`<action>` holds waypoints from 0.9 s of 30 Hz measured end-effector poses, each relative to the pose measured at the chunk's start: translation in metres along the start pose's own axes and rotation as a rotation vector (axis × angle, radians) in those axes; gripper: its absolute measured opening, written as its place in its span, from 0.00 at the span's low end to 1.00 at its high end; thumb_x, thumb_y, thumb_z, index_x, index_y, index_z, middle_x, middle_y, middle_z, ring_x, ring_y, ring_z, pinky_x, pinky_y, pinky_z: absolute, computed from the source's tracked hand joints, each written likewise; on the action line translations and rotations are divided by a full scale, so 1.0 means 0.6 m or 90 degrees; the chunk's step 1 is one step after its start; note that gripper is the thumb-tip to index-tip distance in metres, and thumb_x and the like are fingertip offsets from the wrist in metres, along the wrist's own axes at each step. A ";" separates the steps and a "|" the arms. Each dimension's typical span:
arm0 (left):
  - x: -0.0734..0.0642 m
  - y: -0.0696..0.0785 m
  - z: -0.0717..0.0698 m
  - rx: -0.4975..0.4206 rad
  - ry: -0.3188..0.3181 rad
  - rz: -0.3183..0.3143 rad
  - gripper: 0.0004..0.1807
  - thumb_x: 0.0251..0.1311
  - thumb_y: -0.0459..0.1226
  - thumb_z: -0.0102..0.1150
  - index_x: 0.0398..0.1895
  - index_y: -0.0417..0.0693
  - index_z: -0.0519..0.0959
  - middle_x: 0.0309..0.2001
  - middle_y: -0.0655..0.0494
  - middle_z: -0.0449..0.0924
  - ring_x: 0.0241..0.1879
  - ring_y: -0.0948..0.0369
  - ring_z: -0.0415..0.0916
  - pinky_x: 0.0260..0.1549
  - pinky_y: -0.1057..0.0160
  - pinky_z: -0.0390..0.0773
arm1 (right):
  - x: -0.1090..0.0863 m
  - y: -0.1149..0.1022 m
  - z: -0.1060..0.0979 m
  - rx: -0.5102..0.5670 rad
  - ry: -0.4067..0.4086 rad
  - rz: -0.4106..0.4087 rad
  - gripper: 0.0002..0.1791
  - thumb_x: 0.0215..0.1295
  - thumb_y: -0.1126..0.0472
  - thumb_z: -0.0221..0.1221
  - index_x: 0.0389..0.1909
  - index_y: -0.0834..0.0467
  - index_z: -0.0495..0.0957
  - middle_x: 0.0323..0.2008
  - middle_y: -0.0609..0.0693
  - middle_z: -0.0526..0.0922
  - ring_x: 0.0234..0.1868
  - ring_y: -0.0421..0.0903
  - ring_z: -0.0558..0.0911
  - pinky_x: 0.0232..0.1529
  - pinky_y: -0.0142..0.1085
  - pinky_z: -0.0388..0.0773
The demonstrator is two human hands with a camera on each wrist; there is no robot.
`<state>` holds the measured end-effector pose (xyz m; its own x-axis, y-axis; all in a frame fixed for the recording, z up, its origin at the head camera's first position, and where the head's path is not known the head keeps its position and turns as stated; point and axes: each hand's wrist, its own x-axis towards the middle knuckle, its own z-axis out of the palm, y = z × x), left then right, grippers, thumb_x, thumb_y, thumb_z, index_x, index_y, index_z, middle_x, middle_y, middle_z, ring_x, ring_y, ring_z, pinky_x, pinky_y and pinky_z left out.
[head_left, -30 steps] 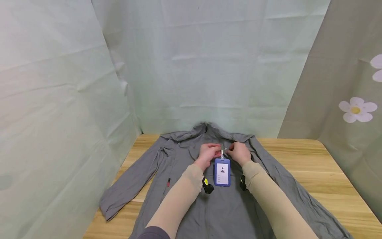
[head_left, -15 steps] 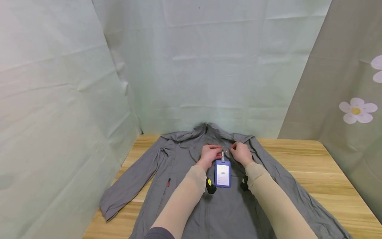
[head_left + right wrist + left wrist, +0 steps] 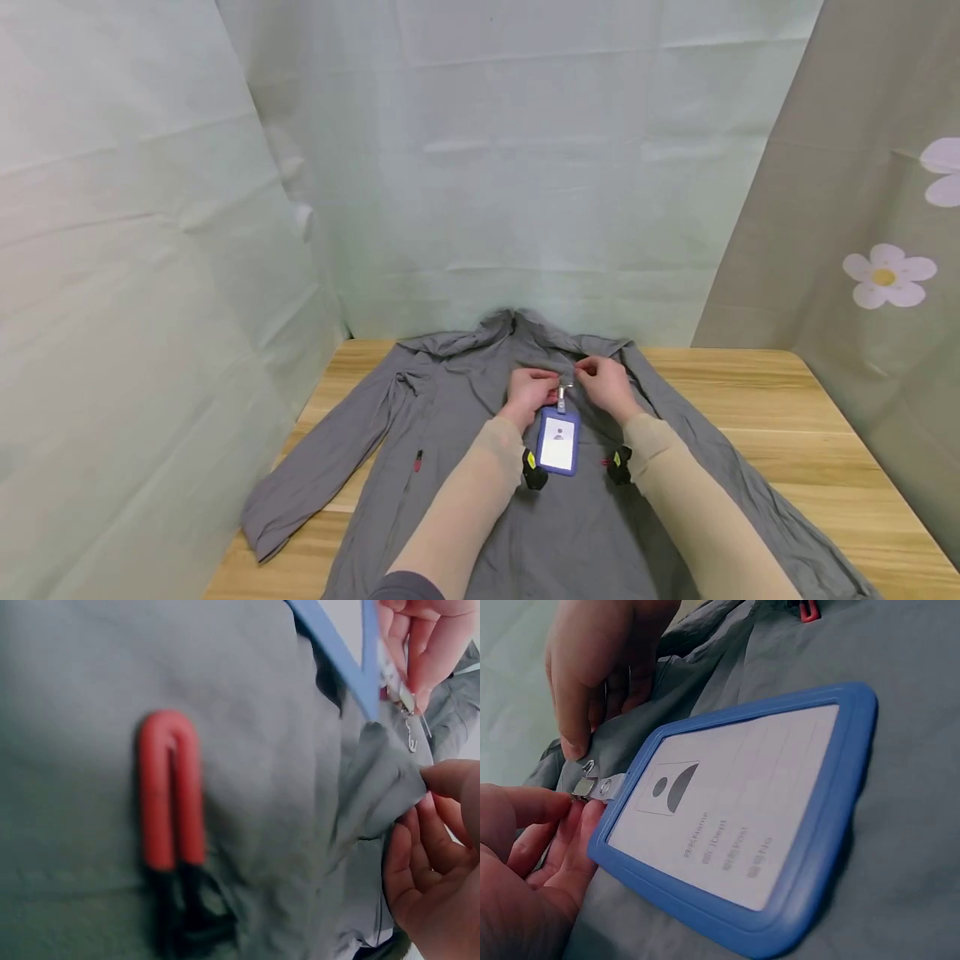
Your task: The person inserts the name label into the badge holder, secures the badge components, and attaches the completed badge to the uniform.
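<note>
A blue-framed ID badge (image 3: 558,443) lies tilted over the chest of a grey jacket (image 3: 480,533). Its clear strap ends in a small metal clip (image 3: 587,786), which my left hand (image 3: 531,392) pinches between thumb and fingers. From the clip a thin pin with a hooked catch (image 3: 412,739) sticks out, apparently unfastened. Beside it my right hand (image 3: 606,387) pinches a raised fold of the jacket cloth (image 3: 390,776), close to the pin but apart from it. The badge card shows a person icon and printed lines.
A red zipper pull (image 3: 171,791) with a black cord hangs at the jacket's right side, and another zipper pull (image 3: 418,461) is on its left. The jacket spreads over a wooden table (image 3: 750,392). Pale cloth walls (image 3: 525,167) stand behind and to the left.
The badge and my left hand have shifted slightly toward the front, and the badge has tilted a little. My right hand has stayed near the same spot above the clip's right side.
</note>
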<state>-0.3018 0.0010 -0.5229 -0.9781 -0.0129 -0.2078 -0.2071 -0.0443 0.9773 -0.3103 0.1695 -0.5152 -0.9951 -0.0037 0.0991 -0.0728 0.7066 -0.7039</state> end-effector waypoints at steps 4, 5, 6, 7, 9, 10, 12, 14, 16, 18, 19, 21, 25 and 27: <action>0.001 -0.004 -0.001 -0.009 0.008 -0.006 0.06 0.69 0.25 0.65 0.45 0.31 0.88 0.36 0.43 0.89 0.28 0.62 0.84 0.30 0.66 0.88 | -0.004 0.004 0.006 0.024 0.011 -0.005 0.12 0.76 0.62 0.63 0.52 0.65 0.87 0.49 0.61 0.89 0.51 0.59 0.86 0.53 0.55 0.82; 0.000 -0.004 -0.001 -0.008 0.008 -0.008 0.06 0.70 0.25 0.65 0.45 0.32 0.88 0.36 0.43 0.89 0.28 0.61 0.84 0.30 0.66 0.88 | -0.004 0.005 0.008 0.028 0.013 -0.007 0.12 0.76 0.62 0.63 0.52 0.65 0.88 0.49 0.61 0.89 0.51 0.59 0.86 0.53 0.55 0.83; 0.000 -0.005 -0.002 -0.008 0.009 -0.010 0.06 0.70 0.25 0.65 0.45 0.32 0.88 0.36 0.44 0.89 0.28 0.61 0.84 0.30 0.66 0.88 | -0.005 0.006 0.009 0.032 0.016 -0.009 0.13 0.76 0.62 0.63 0.52 0.65 0.88 0.49 0.61 0.89 0.51 0.59 0.86 0.53 0.55 0.83; -0.001 -0.005 -0.002 -0.007 0.010 -0.009 0.06 0.70 0.25 0.65 0.45 0.32 0.88 0.36 0.44 0.89 0.29 0.61 0.84 0.31 0.65 0.88 | -0.006 0.007 0.010 0.034 0.018 -0.010 0.13 0.75 0.62 0.63 0.52 0.66 0.88 0.49 0.61 0.89 0.51 0.59 0.86 0.53 0.55 0.83; -0.001 -0.006 -0.002 -0.009 0.009 -0.010 0.07 0.70 0.25 0.65 0.45 0.32 0.88 0.36 0.44 0.89 0.29 0.61 0.85 0.31 0.65 0.89 | -0.007 0.009 0.012 0.038 0.023 -0.015 0.13 0.75 0.62 0.64 0.52 0.66 0.88 0.49 0.61 0.89 0.51 0.59 0.86 0.53 0.54 0.82; -0.001 -0.007 -0.003 -0.009 0.008 -0.010 0.07 0.70 0.25 0.65 0.45 0.32 0.88 0.36 0.44 0.89 0.29 0.61 0.85 0.32 0.65 0.89 | -0.008 0.010 0.013 0.039 0.025 -0.017 0.13 0.75 0.62 0.64 0.52 0.65 0.88 0.49 0.61 0.90 0.51 0.59 0.86 0.54 0.54 0.82; -0.001 -0.009 -0.003 -0.005 0.005 -0.009 0.07 0.70 0.25 0.65 0.46 0.32 0.88 0.36 0.45 0.88 0.29 0.61 0.86 0.33 0.64 0.89 | -0.009 0.010 0.013 0.041 0.028 -0.020 0.13 0.75 0.62 0.64 0.52 0.65 0.88 0.50 0.61 0.89 0.51 0.59 0.86 0.54 0.54 0.82; 0.000 -0.011 -0.003 0.000 0.003 -0.009 0.07 0.70 0.26 0.65 0.46 0.32 0.88 0.36 0.45 0.88 0.29 0.61 0.86 0.34 0.64 0.89 | -0.012 0.011 0.014 0.044 0.031 -0.023 0.13 0.76 0.62 0.64 0.53 0.65 0.88 0.50 0.61 0.89 0.51 0.59 0.86 0.54 0.55 0.82; 0.000 -0.013 -0.002 0.006 0.004 -0.007 0.07 0.70 0.26 0.66 0.46 0.32 0.89 0.36 0.46 0.88 0.29 0.62 0.86 0.35 0.64 0.89 | -0.014 0.012 0.015 0.047 0.031 -0.027 0.13 0.77 0.62 0.63 0.53 0.65 0.88 0.50 0.61 0.89 0.51 0.59 0.86 0.54 0.55 0.82; 0.000 -0.015 -0.002 0.014 0.002 -0.003 0.06 0.70 0.26 0.66 0.46 0.32 0.89 0.36 0.46 0.88 0.30 0.62 0.86 0.35 0.64 0.89 | -0.015 0.013 0.016 0.049 0.032 -0.030 0.13 0.77 0.62 0.63 0.54 0.65 0.87 0.50 0.61 0.89 0.51 0.59 0.86 0.54 0.55 0.82; 0.001 -0.015 -0.002 0.014 0.003 -0.002 0.06 0.70 0.26 0.66 0.46 0.32 0.89 0.36 0.46 0.88 0.30 0.62 0.86 0.35 0.64 0.89 | -0.016 0.013 0.017 0.050 0.032 -0.032 0.13 0.77 0.62 0.62 0.54 0.65 0.87 0.50 0.62 0.89 0.51 0.59 0.86 0.54 0.55 0.82; 0.001 -0.016 -0.002 0.016 0.004 0.000 0.06 0.69 0.26 0.66 0.45 0.32 0.89 0.36 0.46 0.88 0.29 0.62 0.86 0.35 0.64 0.89 | -0.018 0.012 0.017 0.054 0.033 -0.035 0.13 0.77 0.63 0.63 0.54 0.65 0.87 0.50 0.62 0.89 0.51 0.59 0.86 0.54 0.55 0.82; 0.002 -0.017 -0.002 0.021 0.006 -0.001 0.06 0.69 0.25 0.66 0.45 0.32 0.89 0.36 0.47 0.88 0.29 0.62 0.86 0.34 0.64 0.89 | -0.021 0.008 0.018 0.057 0.037 -0.038 0.11 0.76 0.62 0.64 0.51 0.64 0.87 0.47 0.60 0.89 0.48 0.58 0.86 0.52 0.54 0.82; 0.000 -0.016 -0.003 0.024 0.009 -0.002 0.06 0.68 0.25 0.67 0.45 0.32 0.89 0.37 0.47 0.89 0.29 0.63 0.85 0.34 0.65 0.89 | -0.022 0.006 0.019 0.049 0.037 -0.044 0.10 0.75 0.62 0.66 0.50 0.63 0.88 0.45 0.59 0.90 0.47 0.57 0.86 0.51 0.53 0.83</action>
<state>-0.2998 -0.0004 -0.5326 -0.9772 -0.0265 -0.2105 -0.2104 -0.0059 0.9776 -0.2982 0.1644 -0.5271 -0.9821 -0.0082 0.1883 -0.1484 0.6493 -0.7459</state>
